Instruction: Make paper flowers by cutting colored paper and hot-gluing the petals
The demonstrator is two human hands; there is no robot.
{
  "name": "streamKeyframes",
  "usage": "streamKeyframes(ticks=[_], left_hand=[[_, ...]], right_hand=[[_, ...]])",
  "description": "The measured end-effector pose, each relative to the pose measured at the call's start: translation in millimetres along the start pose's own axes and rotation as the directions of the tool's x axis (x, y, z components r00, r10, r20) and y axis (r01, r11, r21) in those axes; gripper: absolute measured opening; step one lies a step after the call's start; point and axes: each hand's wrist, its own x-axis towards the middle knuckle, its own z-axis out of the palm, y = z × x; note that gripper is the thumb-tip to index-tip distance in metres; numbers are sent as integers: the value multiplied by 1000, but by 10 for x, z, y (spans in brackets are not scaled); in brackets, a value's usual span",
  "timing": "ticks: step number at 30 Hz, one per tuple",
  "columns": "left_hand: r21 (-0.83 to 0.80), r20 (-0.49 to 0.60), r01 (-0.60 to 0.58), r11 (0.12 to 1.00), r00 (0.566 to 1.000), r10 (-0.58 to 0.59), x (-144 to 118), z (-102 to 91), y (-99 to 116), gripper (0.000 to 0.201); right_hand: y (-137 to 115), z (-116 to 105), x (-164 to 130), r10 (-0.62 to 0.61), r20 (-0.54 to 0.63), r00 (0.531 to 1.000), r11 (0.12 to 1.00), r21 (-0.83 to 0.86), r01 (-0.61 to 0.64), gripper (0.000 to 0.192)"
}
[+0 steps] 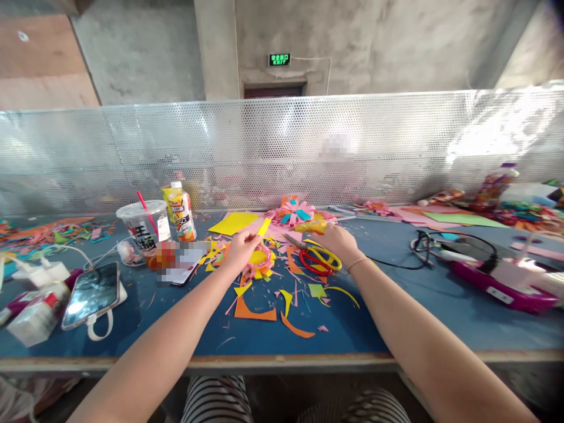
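My left hand (244,251) pinches a short yellow paper strip (264,227) that points up from its fingertips. Just beside and below that hand lies a round paper flower (259,271) with a pink ring and yellow petals. My right hand (339,242) is closed around a small yellow bottle (312,226), which looks like a glue bottle; its tip points left. Under the right hand, scissors (319,261) with red and yellow handles rest on the table. A fringed pink and blue paper flower (293,211) sits behind the bottle.
Paper scraps, including an orange offcut (253,311), litter the blue table (339,335). To the left stand a plastic cup (143,229) with a straw, a drink bottle (181,214) and a phone (92,294). A purple power strip (502,288) with cables lies right. A perforated metal screen (247,153) closes the back.
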Motion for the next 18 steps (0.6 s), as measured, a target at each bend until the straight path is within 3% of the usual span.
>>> streamKeyframes(ticks=[4,7,12,18], left_hand=[[-60,-13,50,997,999,-51,2,-1,6,27],[-80,1,88,993,996,-88,-3,2,16,26],[-116,0,105,988,994,-105,-36,29,64,25],[-137,-1,103,985,995,-104,-47,43,90,24]], right_hand=[[-141,-116,-8,-46,-263,964,990,116,79,48],[-254,-143,-45,-150,-367,918,967,136,213,39],[-379,-133,-142,-310,-368,877,931,72,359,29],[-399,-119,-157,-331,-354,875,926,56,373,26]])
